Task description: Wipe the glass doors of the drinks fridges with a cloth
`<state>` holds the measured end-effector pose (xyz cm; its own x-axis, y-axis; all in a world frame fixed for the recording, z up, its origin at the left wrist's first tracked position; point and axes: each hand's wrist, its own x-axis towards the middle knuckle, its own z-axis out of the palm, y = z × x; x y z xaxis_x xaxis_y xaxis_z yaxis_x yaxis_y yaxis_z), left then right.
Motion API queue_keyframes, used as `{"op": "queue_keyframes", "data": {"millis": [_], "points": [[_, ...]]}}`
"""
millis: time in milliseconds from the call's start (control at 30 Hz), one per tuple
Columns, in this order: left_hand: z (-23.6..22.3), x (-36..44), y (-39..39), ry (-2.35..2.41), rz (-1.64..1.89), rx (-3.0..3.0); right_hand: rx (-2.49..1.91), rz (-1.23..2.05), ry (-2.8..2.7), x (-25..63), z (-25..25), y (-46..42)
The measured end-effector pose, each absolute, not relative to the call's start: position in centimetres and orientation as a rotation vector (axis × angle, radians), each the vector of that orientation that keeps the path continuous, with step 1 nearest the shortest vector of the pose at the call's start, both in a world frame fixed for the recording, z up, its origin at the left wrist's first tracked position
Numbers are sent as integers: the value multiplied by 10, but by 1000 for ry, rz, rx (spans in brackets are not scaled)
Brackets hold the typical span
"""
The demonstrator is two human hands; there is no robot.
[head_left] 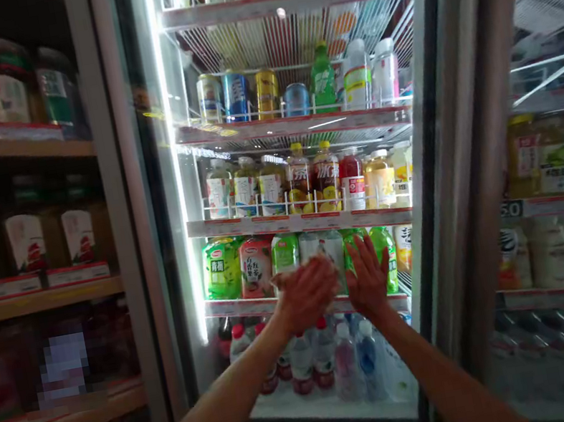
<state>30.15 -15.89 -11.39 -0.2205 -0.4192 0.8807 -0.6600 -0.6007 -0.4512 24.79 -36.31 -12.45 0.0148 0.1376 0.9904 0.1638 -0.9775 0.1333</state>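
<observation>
Both my arms reach into an open drinks fridge. My left hand [305,294] is closed round a clear plastic bottle [322,251] on the third shelf down [244,307]. My right hand [367,274] lies flat with fingers spread against the green bottles [383,244] just to the right of it. Green and pink juice bottles [240,268] stand to the left on the same shelf. My left hand is slightly blurred by motion.
Shelves above carry cans [235,95] and tea bottles [309,180]; small water bottles [335,361] stand on the bottom. The open glass door [541,194] hangs at right. Wooden shelves with dark jars [25,241] stand at left.
</observation>
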Motion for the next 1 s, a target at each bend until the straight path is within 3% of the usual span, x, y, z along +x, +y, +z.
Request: {"op": "queue_keyframes", "data": {"millis": [67,200,267,433,567,633,800,1000], "points": [[-117,303,-153,-1550,1854,1870,-2235,-2156,-356,248,-127,-362],[-113,317,-133,-990,1919,1742,-2228,-2176,-329,251,-132,-361],[-119,317,-138,-953,1918,1728,-2184,-2203,-324,252,-133,-360],[-135,311,-145,-1572,1702,2016,-2123,-2181,-367,252,-137,-362],[-130,321,-120,-589,1742,1982,-2072,-2160,-332,254,-144,-358],[-135,317,-125,-381,1835,1853,-2062,-2170,-315,257,-147,-352],[-154,298,-142,-1475,1800,2043,-2036,-2210,-373,259,-153,-348],[-151,328,-122,-688,1688,1952,-2061,-2171,-327,257,-158,-347]]}}
